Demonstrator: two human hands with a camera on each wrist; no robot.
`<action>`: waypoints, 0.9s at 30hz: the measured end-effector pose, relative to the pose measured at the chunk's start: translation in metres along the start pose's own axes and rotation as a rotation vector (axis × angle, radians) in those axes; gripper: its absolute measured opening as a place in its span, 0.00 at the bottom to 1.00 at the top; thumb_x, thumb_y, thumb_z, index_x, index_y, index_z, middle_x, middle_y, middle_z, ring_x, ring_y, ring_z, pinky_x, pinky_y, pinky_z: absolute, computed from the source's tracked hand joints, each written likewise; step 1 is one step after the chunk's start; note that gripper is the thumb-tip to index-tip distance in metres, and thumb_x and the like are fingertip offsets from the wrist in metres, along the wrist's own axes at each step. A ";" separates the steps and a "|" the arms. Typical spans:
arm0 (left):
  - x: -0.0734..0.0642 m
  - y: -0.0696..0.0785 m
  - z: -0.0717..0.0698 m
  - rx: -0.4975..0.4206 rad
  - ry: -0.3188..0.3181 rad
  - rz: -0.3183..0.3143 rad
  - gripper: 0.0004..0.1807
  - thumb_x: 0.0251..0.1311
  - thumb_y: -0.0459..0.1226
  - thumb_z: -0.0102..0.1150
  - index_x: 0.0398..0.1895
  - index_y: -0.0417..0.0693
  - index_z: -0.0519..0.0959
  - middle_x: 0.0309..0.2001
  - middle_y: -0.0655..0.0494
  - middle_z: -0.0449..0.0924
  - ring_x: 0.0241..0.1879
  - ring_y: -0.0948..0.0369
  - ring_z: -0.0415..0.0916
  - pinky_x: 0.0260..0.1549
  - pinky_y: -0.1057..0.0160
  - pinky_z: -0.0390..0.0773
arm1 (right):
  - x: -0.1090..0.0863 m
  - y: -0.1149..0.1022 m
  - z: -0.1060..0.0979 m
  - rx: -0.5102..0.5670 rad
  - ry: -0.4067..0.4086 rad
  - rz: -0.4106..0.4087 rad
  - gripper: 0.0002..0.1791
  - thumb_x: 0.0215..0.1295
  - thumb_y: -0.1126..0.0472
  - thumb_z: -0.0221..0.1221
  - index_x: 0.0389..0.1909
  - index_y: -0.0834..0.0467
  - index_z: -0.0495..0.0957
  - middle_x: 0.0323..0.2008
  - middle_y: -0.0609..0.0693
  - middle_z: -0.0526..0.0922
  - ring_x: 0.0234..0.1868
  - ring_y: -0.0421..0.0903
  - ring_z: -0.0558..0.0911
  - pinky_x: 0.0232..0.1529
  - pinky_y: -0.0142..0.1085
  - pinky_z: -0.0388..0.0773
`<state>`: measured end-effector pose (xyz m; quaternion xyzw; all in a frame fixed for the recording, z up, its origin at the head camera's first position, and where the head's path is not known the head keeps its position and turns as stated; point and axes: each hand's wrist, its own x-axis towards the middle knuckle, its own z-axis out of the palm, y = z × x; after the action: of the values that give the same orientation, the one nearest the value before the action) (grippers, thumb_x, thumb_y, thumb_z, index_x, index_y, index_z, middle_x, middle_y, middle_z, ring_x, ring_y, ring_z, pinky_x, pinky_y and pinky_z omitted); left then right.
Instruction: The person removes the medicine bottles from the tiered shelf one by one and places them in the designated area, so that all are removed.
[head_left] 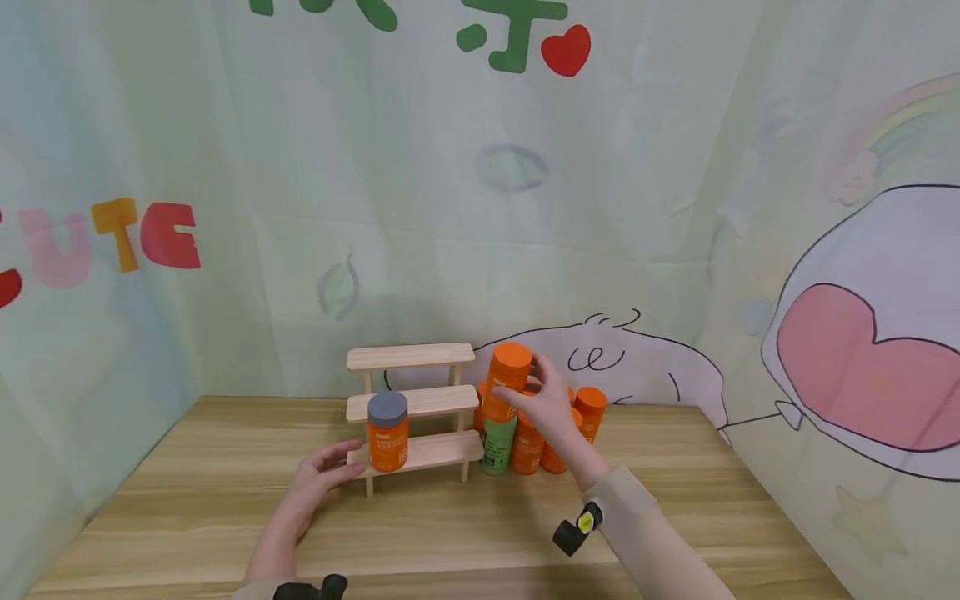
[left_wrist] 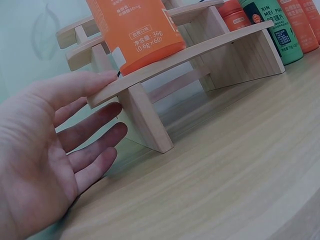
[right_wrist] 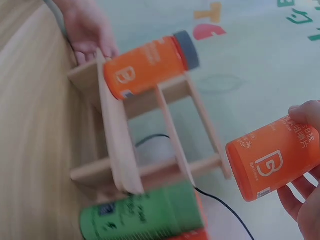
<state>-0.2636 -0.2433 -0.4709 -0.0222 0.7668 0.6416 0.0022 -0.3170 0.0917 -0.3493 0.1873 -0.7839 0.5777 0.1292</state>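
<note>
My right hand (head_left: 546, 403) grips an orange pill bottle (right_wrist: 272, 159) with an orange cap, raised above a green bottle (head_left: 497, 446). At the left end of a small three-tier wooden shelf (head_left: 442, 450), my left hand (left_wrist: 55, 145) touches the lowest tier, thumb on its top edge and the other fingers loosely bent beside the leg. An orange bottle with a grey cap (head_left: 388, 432) stands upright on that lowest tier near the left end. In the left wrist view, its upper part is cut off.
Several orange bottles (head_left: 528, 446) stand in a group right of the shelf, partly hidden behind my right hand. The wooden table (head_left: 420, 542) meets a printed curtain (head_left: 420, 275) at the back. A dark cable (right_wrist: 225, 210) runs behind the shelf.
</note>
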 end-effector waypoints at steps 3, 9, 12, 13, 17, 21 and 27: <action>0.001 0.001 -0.001 0.005 -0.002 -0.004 0.32 0.64 0.38 0.61 0.68 0.32 0.66 0.70 0.33 0.61 0.71 0.40 0.55 0.67 0.44 0.59 | 0.003 0.000 -0.015 0.001 0.031 0.023 0.35 0.55 0.59 0.70 0.64 0.55 0.69 0.57 0.54 0.78 0.56 0.52 0.75 0.56 0.46 0.74; 0.001 0.001 -0.001 0.021 -0.002 -0.002 0.32 0.64 0.39 0.61 0.67 0.33 0.66 0.70 0.34 0.62 0.70 0.41 0.57 0.65 0.48 0.63 | 0.004 0.003 -0.042 -0.013 0.092 0.045 0.36 0.55 0.61 0.70 0.65 0.57 0.68 0.56 0.56 0.78 0.53 0.53 0.76 0.50 0.40 0.75; 0.001 0.001 -0.001 0.023 0.007 -0.008 0.32 0.63 0.39 0.62 0.67 0.33 0.67 0.70 0.34 0.63 0.70 0.43 0.58 0.61 0.56 0.66 | 0.005 0.008 -0.055 -0.051 0.129 0.032 0.35 0.55 0.61 0.70 0.64 0.58 0.68 0.55 0.56 0.78 0.54 0.51 0.75 0.52 0.40 0.74; 0.000 0.001 -0.001 0.024 0.011 -0.011 0.32 0.63 0.40 0.62 0.67 0.33 0.67 0.70 0.35 0.63 0.70 0.44 0.59 0.60 0.58 0.67 | 0.005 0.010 -0.059 -0.060 0.141 0.029 0.34 0.56 0.62 0.70 0.64 0.58 0.69 0.55 0.56 0.78 0.54 0.51 0.75 0.53 0.41 0.74; 0.000 0.001 -0.001 0.027 0.015 -0.014 0.32 0.63 0.40 0.62 0.67 0.34 0.67 0.70 0.35 0.63 0.70 0.44 0.58 0.56 0.64 0.67 | 0.002 0.018 -0.074 -0.062 0.184 0.053 0.34 0.56 0.63 0.69 0.64 0.59 0.67 0.57 0.57 0.76 0.56 0.51 0.73 0.56 0.45 0.71; -0.001 0.002 -0.001 0.027 0.010 -0.016 0.33 0.63 0.41 0.62 0.67 0.34 0.67 0.70 0.35 0.62 0.70 0.43 0.57 0.61 0.57 0.66 | -0.004 0.027 -0.086 -0.059 0.225 0.086 0.36 0.57 0.63 0.68 0.66 0.61 0.65 0.58 0.58 0.74 0.57 0.51 0.71 0.58 0.46 0.69; 0.000 0.002 -0.001 0.029 0.008 -0.023 0.33 0.63 0.41 0.62 0.68 0.34 0.66 0.71 0.36 0.62 0.71 0.44 0.56 0.60 0.60 0.66 | -0.011 0.043 -0.102 -0.067 0.307 0.099 0.36 0.56 0.66 0.69 0.65 0.63 0.66 0.58 0.59 0.74 0.55 0.49 0.72 0.51 0.34 0.70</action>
<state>-0.2635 -0.2439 -0.4683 -0.0338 0.7757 0.6302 0.0068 -0.3280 0.2014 -0.3601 0.0536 -0.7820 0.5787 0.2252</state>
